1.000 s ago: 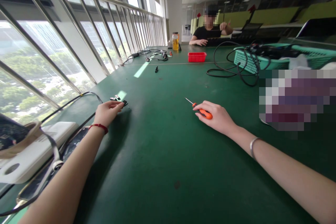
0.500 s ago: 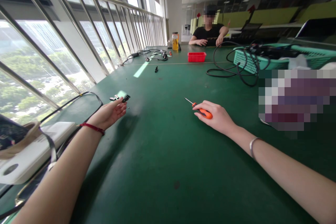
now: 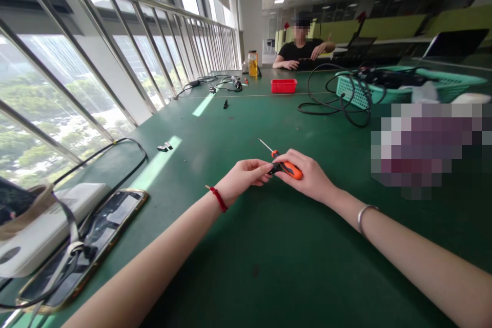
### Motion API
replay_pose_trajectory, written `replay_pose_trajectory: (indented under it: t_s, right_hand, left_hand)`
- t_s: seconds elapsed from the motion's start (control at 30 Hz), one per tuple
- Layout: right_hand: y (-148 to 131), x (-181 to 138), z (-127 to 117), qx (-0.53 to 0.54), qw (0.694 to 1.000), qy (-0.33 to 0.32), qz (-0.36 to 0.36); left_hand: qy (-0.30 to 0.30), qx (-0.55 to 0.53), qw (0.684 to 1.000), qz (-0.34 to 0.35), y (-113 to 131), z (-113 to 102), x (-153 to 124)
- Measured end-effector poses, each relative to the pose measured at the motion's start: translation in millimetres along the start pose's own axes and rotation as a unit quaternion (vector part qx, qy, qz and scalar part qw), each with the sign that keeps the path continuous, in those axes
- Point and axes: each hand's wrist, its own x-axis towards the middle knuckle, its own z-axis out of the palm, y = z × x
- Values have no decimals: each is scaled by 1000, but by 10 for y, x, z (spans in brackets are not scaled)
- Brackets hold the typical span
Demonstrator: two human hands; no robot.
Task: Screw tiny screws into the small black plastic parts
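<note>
My right hand (image 3: pixel 309 179) grips an orange-handled screwdriver (image 3: pixel 285 165) on the green table (image 3: pixel 238 246), its thin metal shaft pointing away to the upper left. My left hand (image 3: pixel 243 178) has come beside it and pinches a small black part (image 3: pixel 273 168) against the screwdriver's handle. Two small dark and silver pieces (image 3: pixel 165 147) lie on the table to the left, apart from both hands.
A phone (image 3: pixel 90 230), a white device (image 3: pixel 46 225) and black cables (image 3: pixel 111 156) lie at the left edge by the window railing. Farther off are a red tray (image 3: pixel 283 85), a teal basket (image 3: pixel 388 89) with cables, a yellow jar (image 3: pixel 252 63) and a seated person (image 3: pixel 302 48).
My left hand left the small pieces near the window side and swung right with a black part, meeting my right hand at the screwdriver. The view shifted slightly.
</note>
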Motion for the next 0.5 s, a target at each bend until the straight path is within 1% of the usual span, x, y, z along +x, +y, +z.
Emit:
replay_pose_trajectory:
  t_s: [0.1, 0.27, 0.33, 0.37, 0.4, 0.43, 0.47, 0.5]
  right_hand:
    - [11, 11, -6, 28, 999, -5, 16]
    - [6, 20, -13, 55, 998, -32, 16]
    - [4, 20, -12, 58, 997, -34, 26]
    - [6, 20, -12, 57, 997, -33, 35]
    - [10, 21, -13, 55, 997, -31, 46]
    - [17, 22, -15, 52, 997, -28, 56]
    - [26, 22, -17, 48, 996, -24, 67]
    - [38, 24, -19, 42, 996, -20, 77]
  left_hand:
    - [-9, 19, 1000, 0, -15, -18, 56]
    - [-28, 46, 998, 20, -71, -47, 103]
    - [-16, 100, 994, 40, -71, -77, 92]
    - [6, 152, 987, 57, -63, -118, 79]
    - [42, 220, 972, 75, -50, -182, 60]
    - [93, 308, 942, 95, -34, -273, 36]
    - [162, 403, 894, 109, -15, -389, 7]
    - [228, 491, 835, 105, 3, -524, -26]
